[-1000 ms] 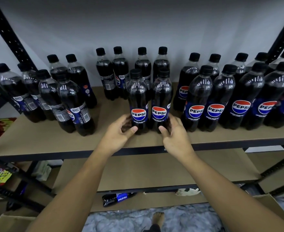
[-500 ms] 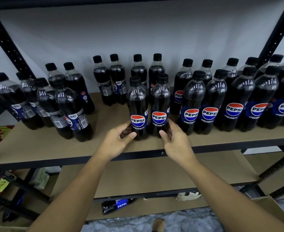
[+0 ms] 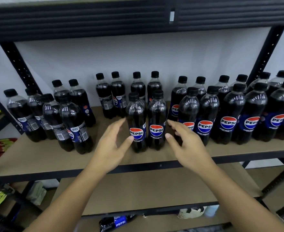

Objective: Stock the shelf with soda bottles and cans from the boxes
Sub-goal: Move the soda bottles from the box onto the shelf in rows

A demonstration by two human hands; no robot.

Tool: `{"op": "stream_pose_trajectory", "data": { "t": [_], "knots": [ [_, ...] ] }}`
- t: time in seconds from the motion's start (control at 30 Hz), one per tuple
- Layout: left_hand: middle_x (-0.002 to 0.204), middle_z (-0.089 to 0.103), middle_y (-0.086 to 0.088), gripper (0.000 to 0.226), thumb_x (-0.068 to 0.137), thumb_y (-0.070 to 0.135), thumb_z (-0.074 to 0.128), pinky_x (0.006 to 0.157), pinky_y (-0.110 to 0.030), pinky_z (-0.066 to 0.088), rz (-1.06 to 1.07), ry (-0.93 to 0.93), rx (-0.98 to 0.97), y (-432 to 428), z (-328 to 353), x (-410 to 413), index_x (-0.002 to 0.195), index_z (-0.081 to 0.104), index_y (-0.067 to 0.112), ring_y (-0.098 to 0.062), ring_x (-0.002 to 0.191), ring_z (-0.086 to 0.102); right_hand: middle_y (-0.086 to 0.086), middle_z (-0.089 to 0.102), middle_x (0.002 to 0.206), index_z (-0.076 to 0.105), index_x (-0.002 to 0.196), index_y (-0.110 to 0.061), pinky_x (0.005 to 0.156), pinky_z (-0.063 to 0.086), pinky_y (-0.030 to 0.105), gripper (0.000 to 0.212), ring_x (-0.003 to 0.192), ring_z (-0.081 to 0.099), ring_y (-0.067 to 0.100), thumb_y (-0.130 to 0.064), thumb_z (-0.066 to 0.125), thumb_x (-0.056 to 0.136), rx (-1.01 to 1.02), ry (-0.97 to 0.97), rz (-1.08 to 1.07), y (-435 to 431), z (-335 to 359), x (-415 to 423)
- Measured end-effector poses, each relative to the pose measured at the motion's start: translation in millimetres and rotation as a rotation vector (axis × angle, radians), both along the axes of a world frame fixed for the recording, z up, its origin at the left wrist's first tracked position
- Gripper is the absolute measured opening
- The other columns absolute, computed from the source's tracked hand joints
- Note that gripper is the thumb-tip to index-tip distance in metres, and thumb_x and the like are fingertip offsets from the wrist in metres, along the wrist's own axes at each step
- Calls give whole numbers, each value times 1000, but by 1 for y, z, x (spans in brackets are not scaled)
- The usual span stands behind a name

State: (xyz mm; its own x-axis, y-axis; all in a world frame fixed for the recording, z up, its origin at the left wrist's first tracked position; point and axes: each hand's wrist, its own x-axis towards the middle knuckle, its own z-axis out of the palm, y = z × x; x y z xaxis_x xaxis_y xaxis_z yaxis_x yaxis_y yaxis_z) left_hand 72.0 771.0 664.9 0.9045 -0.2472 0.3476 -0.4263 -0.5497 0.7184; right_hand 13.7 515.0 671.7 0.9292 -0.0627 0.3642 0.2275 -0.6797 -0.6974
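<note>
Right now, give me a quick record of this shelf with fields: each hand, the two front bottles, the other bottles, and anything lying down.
left hand: open, fingers straight, beside the left front bottle
right hand: open, beside the right front bottle
front pair: upright, side by side, logos facing out
left group: upright, barcodes showing
right rows: upright, logos facing out
shelf board: bare at front left
fallen bottle: on its side, low down
</note>
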Motion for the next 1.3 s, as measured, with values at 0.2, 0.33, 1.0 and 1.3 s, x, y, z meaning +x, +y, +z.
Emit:
{"op": "stream_pose_trajectory", "data": {
  "t": [0.2, 0.33, 1.0, 1.3],
  "knots": [
    [150, 43, 14, 59, 99, 41, 59, 116, -35, 39, 4, -153, 100, 2, 67, 0, 153, 36, 38, -2, 137, 42, -17, 48, 147, 48, 150, -27, 111, 17, 6, 48, 140, 33, -1, -35, 53, 103, -262, -95, 82, -13, 63, 0],
    [154, 42, 13, 55, 100, 45, 56, 117, -35, 36, -20, -203, 213, -2, 114, 18, 152, 38, 38, -5, 140, 41, -13, 47, 150, 47, 150, -30, 117, 24, 23, 49, 142, 33, 8, -42, 47, 103, -393, -108, 117, -13, 106, 19],
    [134, 58, -6, 53, 96, 50, 63, 89, -32, 47, -112, -20, 701, -69, 171, 205, 137, 56, 17, -20, 111, 55, 6, 45, 154, 44, 151, -16, 106, 38, 32, 59, 137, 46, 24, -41, 59, 99, -649, 345, 19, -3, 174, 223],
    [118, 65, 5, 22, 94, 24, 73, 75, -18, 42, -251, -86, 615, -67, 168, 222, 115, 70, 22, -12, 106, 59, 0, 74, 96, 76, 99, -11, 61, 39, 16, 35, 82, 64, 9, -45, 67, 93, -667, 193, 39, -15, 166, 239]
  ]
}}
